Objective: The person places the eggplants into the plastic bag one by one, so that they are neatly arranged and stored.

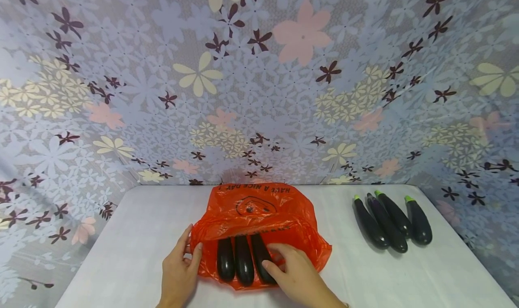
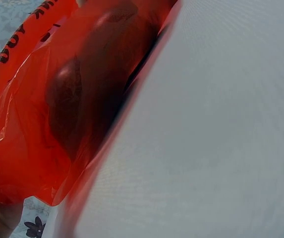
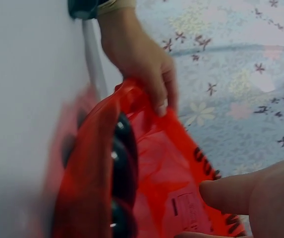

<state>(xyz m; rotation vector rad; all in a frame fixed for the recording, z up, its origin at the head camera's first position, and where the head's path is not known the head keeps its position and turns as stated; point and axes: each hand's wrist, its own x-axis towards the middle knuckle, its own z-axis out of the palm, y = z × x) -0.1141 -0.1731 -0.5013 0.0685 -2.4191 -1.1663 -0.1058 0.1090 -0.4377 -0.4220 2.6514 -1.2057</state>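
Looking bright and even in the head view, glinting in small white spots on the eggplants (image 1: 245, 263) at lower centre. Appearing dimmer and greyer in the left wrist view, glowing red through the bag (image 2: 23, 148) at left, blurring along its edge mid-frame. Smearing at lower left in the right wrist view, softening on the tabletop (image 3: 23, 99), brightening toward the upper right.

3 bagged eggplants (image 1: 244, 263): far ends hidden | red bag (image 2: 18, 153): cropped, left wrist
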